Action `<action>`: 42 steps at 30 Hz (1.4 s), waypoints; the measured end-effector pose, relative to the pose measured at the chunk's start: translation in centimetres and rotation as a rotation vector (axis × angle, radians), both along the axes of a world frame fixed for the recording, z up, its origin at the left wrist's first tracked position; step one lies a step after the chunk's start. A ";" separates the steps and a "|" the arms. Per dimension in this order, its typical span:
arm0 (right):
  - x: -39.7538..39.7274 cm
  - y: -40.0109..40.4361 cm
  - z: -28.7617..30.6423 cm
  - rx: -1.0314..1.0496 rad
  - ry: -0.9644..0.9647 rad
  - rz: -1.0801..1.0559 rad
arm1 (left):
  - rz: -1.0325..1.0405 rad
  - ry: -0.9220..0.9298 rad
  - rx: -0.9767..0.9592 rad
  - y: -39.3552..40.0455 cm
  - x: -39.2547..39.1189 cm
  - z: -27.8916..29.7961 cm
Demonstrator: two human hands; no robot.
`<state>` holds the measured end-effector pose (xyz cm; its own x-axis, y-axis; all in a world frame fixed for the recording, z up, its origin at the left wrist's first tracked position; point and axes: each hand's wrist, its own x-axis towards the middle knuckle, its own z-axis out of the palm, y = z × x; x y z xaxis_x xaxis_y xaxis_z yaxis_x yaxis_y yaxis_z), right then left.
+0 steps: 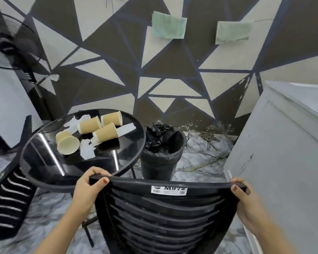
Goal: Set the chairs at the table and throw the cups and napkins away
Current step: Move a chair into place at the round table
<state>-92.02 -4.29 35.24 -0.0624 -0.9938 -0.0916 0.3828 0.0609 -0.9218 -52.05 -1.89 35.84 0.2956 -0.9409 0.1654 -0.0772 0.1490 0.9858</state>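
Observation:
A black slatted plastic chair (163, 215) stands right in front of me, its back toward me, a white label on the top rail. My left hand (89, 187) grips the left end of that rail and my right hand (244, 200) grips the right end. Just beyond is a round black glass table (44, 173). On it lie several tan paper cups (89, 124) on their sides, mixed with crumpled white napkins (87, 151). A black bin (162, 153) lined with a black bag stands to the right of the table.
A second black slatted chair (9, 197) stands at the left of the table. A grey cabinet (286, 153) stands close on the right. A black standing fan (15, 44) is at the far left. The painted wall lies behind; the floor is marble-patterned.

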 end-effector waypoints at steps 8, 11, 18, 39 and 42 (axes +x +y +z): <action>0.1 -6.0 1.0 -0.023 0.021 0.045 | 0.084 -0.035 -0.003 -4.0 -0.3 0.7; -0.2 -7.8 0.8 -0.034 0.003 0.035 | 0.111 -0.086 -0.008 -4.8 -0.8 1.0; -1.5 -13.8 1.4 -0.088 0.004 0.272 | 0.273 -0.070 -0.035 -3.1 -3.0 -0.4; 3.1 -30.1 -3.9 -0.055 0.056 0.970 | 0.816 0.011 -0.187 2.0 -14.8 -5.6; 2.6 -30.7 -3.8 -0.070 0.088 1.020 | 0.772 0.009 -0.174 2.4 -15.3 -5.9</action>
